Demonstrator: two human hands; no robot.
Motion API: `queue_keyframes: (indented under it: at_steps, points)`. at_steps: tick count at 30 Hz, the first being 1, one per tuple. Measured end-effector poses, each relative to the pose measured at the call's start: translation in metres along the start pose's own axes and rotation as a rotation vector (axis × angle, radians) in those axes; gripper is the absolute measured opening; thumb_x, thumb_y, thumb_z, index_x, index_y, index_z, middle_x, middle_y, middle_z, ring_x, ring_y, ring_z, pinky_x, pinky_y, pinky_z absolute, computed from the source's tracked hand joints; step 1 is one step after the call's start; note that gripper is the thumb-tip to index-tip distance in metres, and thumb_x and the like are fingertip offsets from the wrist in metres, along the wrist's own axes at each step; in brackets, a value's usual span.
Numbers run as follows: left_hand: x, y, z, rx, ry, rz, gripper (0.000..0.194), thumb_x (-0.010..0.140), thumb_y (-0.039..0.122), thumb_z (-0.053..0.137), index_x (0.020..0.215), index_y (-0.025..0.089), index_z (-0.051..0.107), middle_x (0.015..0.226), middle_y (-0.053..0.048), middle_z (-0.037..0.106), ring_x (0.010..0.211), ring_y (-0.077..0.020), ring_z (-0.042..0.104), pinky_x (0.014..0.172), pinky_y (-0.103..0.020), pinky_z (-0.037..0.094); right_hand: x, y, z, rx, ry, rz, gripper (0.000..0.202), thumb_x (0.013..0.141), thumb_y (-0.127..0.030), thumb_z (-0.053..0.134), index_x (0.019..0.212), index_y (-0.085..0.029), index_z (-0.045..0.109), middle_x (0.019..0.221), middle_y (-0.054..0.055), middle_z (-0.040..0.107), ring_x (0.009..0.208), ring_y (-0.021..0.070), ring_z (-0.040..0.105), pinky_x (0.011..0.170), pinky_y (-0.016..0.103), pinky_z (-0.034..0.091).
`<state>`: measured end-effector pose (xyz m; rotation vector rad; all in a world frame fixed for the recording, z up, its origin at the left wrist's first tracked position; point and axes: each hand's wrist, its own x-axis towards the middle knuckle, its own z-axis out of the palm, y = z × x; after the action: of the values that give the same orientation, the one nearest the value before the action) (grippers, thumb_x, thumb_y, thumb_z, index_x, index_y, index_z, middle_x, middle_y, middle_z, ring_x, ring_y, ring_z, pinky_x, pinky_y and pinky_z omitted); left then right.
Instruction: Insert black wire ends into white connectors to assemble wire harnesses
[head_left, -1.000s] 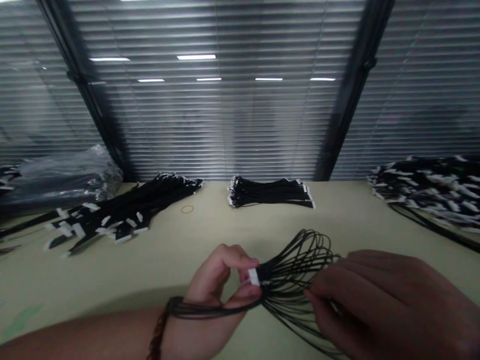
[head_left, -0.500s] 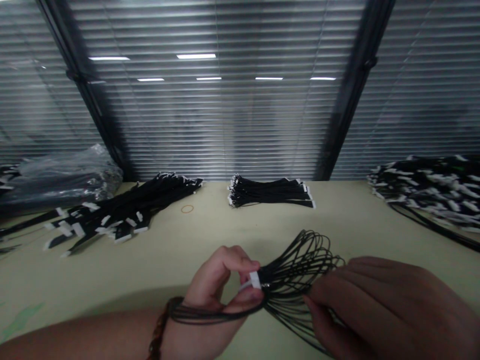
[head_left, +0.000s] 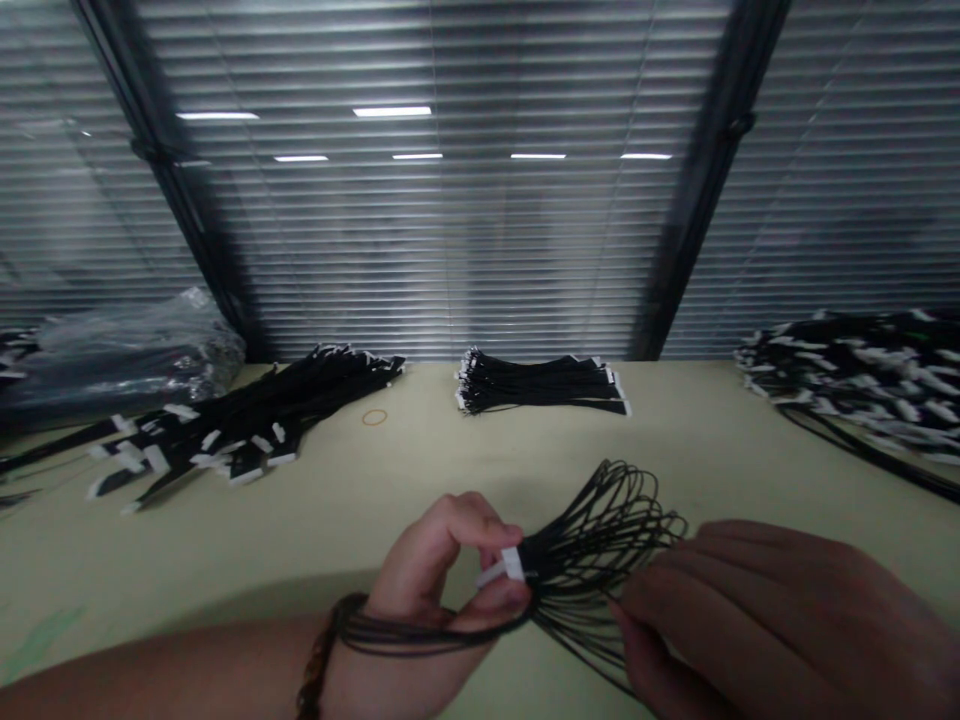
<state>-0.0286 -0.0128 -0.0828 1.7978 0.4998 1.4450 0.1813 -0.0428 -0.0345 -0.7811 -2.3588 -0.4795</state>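
Observation:
Thumb and fingers of my left hand (head_left: 442, 590) pinch a white connector (head_left: 512, 564) at the end of a black wire bundle (head_left: 600, 540). Thin wires fan out from it in loops to the right, and some curve back under the thumb toward the wrist, which wears a beaded bracelet (head_left: 315, 660). On the right, my right hand (head_left: 765, 620) is closed at the wires' right side, its thumb and forefinger pressed together near them. Its fingertips are partly hidden, and what they pinch is too small to make out.
Black cables with white connectors (head_left: 247, 420) lie at the left beside a clear plastic bag (head_left: 127, 350). A neat cable bundle (head_left: 540, 382) is at the back centre, a larger pile (head_left: 870, 380) at the right. A rubber band (head_left: 375, 417) lies on the table (head_left: 420, 460).
My left hand and the white connector have shifted very slightly to the right and down. My right hand has moved a little, and the wire loops near it have changed shape slightly.

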Motion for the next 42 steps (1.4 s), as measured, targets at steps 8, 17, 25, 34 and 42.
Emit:
queue_keyframes:
  at_steps: [8, 17, 25, 34, 42]
  points:
    - [0.001, 0.0, 0.0, 0.004, -0.039, 0.008, 0.028, 0.081, 0.006, 0.057, 0.1, 0.027, 0.055, 0.08, 0.002, 0.05, 0.073, -0.0076, 0.049, 0.067, -0.017, 0.041, 0.003, -0.003, 0.004, 0.014, 0.019, -0.002, 0.016, 0.082, -0.006, 0.043, 0.074, -0.02, 0.047, 0.056, -0.005, 0.048, 0.05, 0.0107, 0.039, 0.052, 0.029, 0.024]
    - [0.0, 0.0, 0.0, 0.04, -0.053, 0.002, 0.026, 0.082, 0.006, 0.055, 0.098, 0.026, 0.054, 0.079, 0.001, 0.049, 0.071, -0.0082, 0.048, 0.065, -0.019, 0.04, 0.006, -0.004, -0.002, 0.125, 0.003, 0.065, 0.016, 0.082, -0.007, 0.04, 0.082, -0.019, 0.051, 0.058, -0.004, 0.05, 0.048, 0.0081, 0.041, 0.049, 0.026, 0.026]
    - [-0.006, -0.007, 0.0, -0.009, -0.1, -0.035, 0.026, 0.083, 0.009, 0.056, 0.101, 0.027, 0.051, 0.082, 0.002, 0.048, 0.072, -0.0075, 0.047, 0.065, -0.019, 0.037, 0.01, -0.006, 0.005, 0.094, -0.033, 0.091, 0.017, 0.085, -0.01, 0.04, 0.081, -0.02, 0.054, 0.065, -0.005, 0.056, 0.055, 0.0093, 0.049, 0.055, 0.026, 0.035]
    - [-0.009, -0.009, 0.004, 0.015, -0.042, -0.073, 0.02, 0.085, 0.015, 0.056, 0.1, 0.028, 0.052, 0.082, 0.002, 0.048, 0.071, -0.0073, 0.047, 0.064, -0.019, 0.036, 0.012, -0.007, 0.009, 0.051, -0.035, -0.006, 0.028, 0.095, -0.017, 0.032, 0.076, -0.019, 0.053, 0.061, -0.004, 0.054, 0.053, 0.0114, 0.047, 0.052, 0.029, 0.032]
    - [-0.007, -0.007, 0.007, 0.07, -0.03, -0.039, 0.015, 0.084, 0.021, 0.059, 0.098, 0.027, 0.055, 0.078, 0.002, 0.049, 0.067, -0.0073, 0.046, 0.062, -0.019, 0.036, 0.013, -0.007, 0.01, 0.056, -0.047, -0.018, 0.027, 0.095, -0.017, 0.03, 0.077, -0.019, 0.049, 0.06, -0.004, 0.052, 0.052, 0.0116, 0.045, 0.052, 0.029, 0.029]
